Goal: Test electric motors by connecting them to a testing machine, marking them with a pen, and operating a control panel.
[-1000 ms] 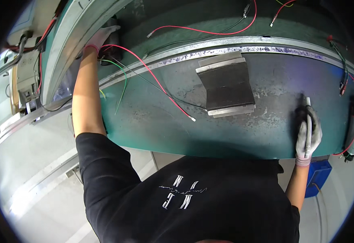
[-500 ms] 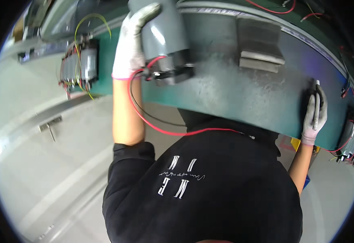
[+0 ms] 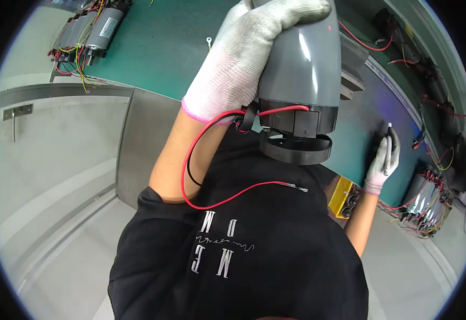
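My left hand (image 3: 243, 58), in a white knit glove, grips a grey cylindrical electric motor (image 3: 302, 69) and holds it up over the bench near my chest. The motor's black end cap and open black ring (image 3: 297, 152) point toward me. From the cap, a red wire (image 3: 186, 168) and a black wire loop past my left forearm; the red one ends in a small metal terminal (image 3: 298, 188) in front of my shirt. Over the bench at the right, my gloved right hand (image 3: 382, 165) is closed around a slim pen-like stick with a white tip (image 3: 389, 126).
Wired grey motors (image 3: 105, 29) stand on the green bench (image 3: 163, 48) at far left, with more motors (image 3: 427, 200) at right. Behind the held motor is a metal block (image 3: 353, 80), partly hidden. A yellow box (image 3: 343, 197) sits below the bench edge.
The view has turned. My left hand has brought the motor closer and rightward in view, so it now covers part of the metal block. My right hand keeps its grip on the stick.
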Motion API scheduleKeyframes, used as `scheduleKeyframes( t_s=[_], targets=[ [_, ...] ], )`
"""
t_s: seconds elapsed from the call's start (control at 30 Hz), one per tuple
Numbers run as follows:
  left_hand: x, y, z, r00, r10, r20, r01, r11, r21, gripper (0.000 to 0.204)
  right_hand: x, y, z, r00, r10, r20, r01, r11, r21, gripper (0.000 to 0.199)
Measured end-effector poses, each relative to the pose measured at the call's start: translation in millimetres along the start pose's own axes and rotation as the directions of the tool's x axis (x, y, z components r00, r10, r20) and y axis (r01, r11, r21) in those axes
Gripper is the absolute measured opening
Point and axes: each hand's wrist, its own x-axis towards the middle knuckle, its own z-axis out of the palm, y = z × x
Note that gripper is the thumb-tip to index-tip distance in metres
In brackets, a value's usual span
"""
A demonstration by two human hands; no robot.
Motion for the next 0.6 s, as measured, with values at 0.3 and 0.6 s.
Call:
scheduleKeyframes(
  t_s=[0.3, 0.6],
  targets=[
    [6, -3, -4, 0.999, 0.018, 0.033, -0.018, 1.0, -0.012, 0.039, 0, -2, -1, 1.0, 0.027, 0.011, -0.027, 0.999, 0.024, 0.037],
    [10, -18, -20, 0.995, 0.093, -0.024, -0.093, 0.995, 0.032, 0.041, -3, -1, -1, 0.998, 0.065, 0.016, -0.066, 0.995, 0.073, 0.037]
  ],
)
